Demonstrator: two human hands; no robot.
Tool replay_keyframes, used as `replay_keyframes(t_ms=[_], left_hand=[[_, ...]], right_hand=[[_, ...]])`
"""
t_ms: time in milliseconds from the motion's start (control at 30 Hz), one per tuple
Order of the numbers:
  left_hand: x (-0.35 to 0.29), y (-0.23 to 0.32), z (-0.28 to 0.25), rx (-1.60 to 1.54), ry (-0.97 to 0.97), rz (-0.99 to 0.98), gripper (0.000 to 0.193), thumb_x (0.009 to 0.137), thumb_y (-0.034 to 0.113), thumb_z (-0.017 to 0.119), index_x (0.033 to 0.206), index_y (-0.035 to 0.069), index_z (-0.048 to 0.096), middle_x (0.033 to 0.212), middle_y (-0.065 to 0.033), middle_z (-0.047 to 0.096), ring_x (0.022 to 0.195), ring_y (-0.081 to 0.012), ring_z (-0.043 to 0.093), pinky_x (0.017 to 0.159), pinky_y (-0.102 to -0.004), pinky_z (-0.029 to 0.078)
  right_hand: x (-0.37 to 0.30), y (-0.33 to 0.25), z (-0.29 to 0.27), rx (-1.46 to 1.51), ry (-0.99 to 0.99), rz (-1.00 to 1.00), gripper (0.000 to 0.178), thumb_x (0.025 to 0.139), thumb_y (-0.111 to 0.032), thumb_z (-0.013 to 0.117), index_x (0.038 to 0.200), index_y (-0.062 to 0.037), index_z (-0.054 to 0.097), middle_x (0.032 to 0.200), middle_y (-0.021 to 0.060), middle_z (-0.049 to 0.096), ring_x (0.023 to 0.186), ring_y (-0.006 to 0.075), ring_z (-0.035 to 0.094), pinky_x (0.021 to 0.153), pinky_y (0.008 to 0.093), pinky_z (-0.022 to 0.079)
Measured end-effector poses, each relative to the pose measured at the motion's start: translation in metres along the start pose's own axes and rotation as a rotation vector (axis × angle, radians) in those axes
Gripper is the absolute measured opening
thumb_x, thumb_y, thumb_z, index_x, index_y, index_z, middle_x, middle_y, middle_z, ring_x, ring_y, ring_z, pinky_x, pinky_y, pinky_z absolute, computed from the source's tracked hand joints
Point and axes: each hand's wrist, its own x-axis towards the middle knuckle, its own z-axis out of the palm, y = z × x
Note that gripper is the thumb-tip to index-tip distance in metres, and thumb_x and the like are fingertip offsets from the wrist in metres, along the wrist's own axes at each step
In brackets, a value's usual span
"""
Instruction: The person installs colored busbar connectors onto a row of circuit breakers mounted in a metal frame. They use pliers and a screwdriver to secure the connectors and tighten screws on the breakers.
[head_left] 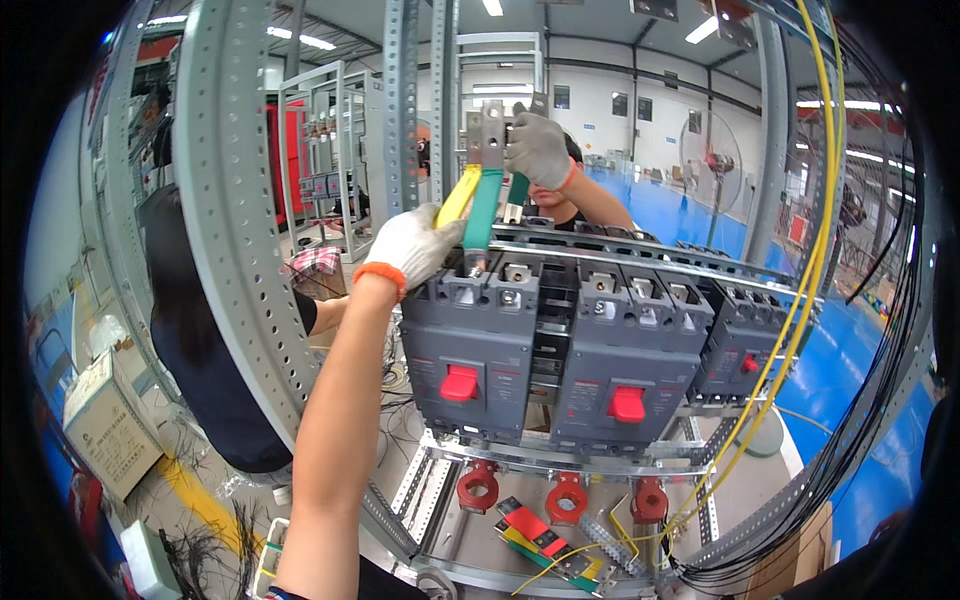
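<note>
My left hand (412,248), in a white glove with an orange cuff, reaches up to the top left of a grey circuit breaker (468,350) with a red handle. Its fingers close around the lower part of a yellow-sleeved busbar (459,197). Right beside that stands a green-sleeved busbar (484,212), its foot at the breaker's left terminals. Bare metal plates (491,130) with holes form the top ends. A co-worker's gloved hand (540,150) is at these ends from the far side. My right hand is out of view.
Another breaker (632,360) and a smaller one (752,345) stand to the right. Perforated steel posts (235,220) frame the work. Yellow wires (815,250) hang at right. Red rings (567,498) and loose coloured busbars (535,530) lie below. Another person (210,350) is at left.
</note>
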Motion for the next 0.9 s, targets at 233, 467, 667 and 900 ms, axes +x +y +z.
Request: replay_keyframes(t_ms=[233, 467, 667, 900], left_hand=[[0.014, -0.020, 0.021, 0.027, 0.019, 0.099, 0.057, 0.094, 0.049, 0.056, 0.115, -0.004, 0.066, 0.102, -0.0296, 0.070, 0.099, -0.0445, 0.067, 0.089, -0.0474, 0.053], [0.003, 0.003, 0.014, -0.074, -0.005, 0.065, 0.046, 0.094, 0.040, 0.060, 0.108, -0.003, 0.065, 0.096, -0.0291, 0.068, 0.093, -0.0447, 0.067, 0.084, -0.0470, 0.053], [-0.006, -0.001, -0.001, -0.097, 0.003, 0.051, 0.044, 0.093, 0.036, 0.061, 0.112, -0.004, 0.065, 0.096, -0.0294, 0.069, 0.092, -0.0441, 0.068, 0.082, -0.0461, 0.053], [0.003, 0.000, 0.014, -0.063, 0.005, 0.054, 0.026, 0.095, 0.024, 0.060, 0.111, 0.007, 0.068, 0.099, -0.0243, 0.066, 0.093, -0.0382, 0.068, 0.082, -0.0444, 0.054]], right_hand=[[0.016, 0.047, 0.015, -0.066, 0.079, -0.070, 0.032, 0.101, -0.030, 0.061, 0.121, -0.0061, 0.069, 0.086, 0.0201, 0.071, 0.070, 0.0307, 0.066, 0.065, 0.0431, 0.052], [-0.012, 0.000, 0.003, -0.008, 0.007, 0.133, 0.043, 0.101, -0.034, 0.061, 0.129, -0.0033, 0.065, 0.085, 0.0190, 0.071, 0.073, 0.0262, 0.067, 0.069, 0.0412, 0.052], [0.000, 0.021, 0.015, -0.167, 0.112, -0.115, 0.045, 0.099, -0.034, 0.058, 0.130, -0.0025, 0.063, 0.104, 0.0320, 0.068, 0.097, 0.0475, 0.066, 0.082, 0.0501, 0.052], [0.004, 0.053, 0.024, -0.287, 0.109, -0.024, 0.043, 0.100, -0.037, 0.056, 0.127, -0.0052, 0.066, 0.105, 0.0302, 0.069, 0.098, 0.0493, 0.065, 0.084, 0.0526, 0.052]])
